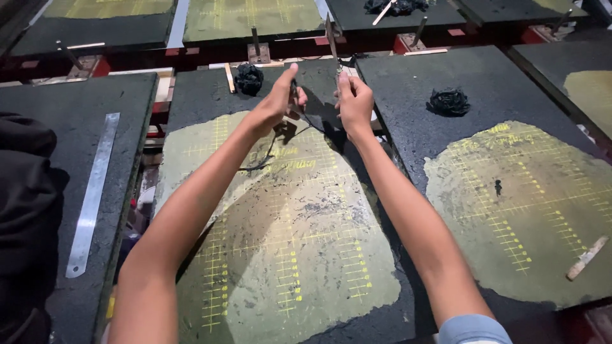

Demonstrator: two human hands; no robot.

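A: Where are the person's hands?

B: Both arms stretch forward over the middle desk (382,318), a dark slab with a worn yellowish patch crossed by yellow ruled grid lines. The left hand (279,97) and the right hand (354,102) sit close together near the far edge of that slab.

A: What do they hold?

B: The left hand is curled shut, thumb raised, pinching a small dark tool (295,95); its exact kind is too small to tell. A thin black cord (264,159) hangs from that hand and trails down across the yellowish patch. The right hand is also closed, fingertips pinched around a slim upright metal strip (332,41) that rises from between the desks.

A: So the tool is off the surface?

B: Yes, it is held just above the far part of the middle desk, between the two hands.

A: What else lies about?

B: A crumpled black rag (248,79) rests near the far left corner of the middle desk, just beyond the left hand. A second black rag (449,102) lies on the right-hand desk (408,83), well apart from the right hand. A long steel ruler (93,194) lies lengthwise on the left-hand desk (38,95), and a short pale wooden stick (588,257) lies on the right-hand desk's yellow patch.
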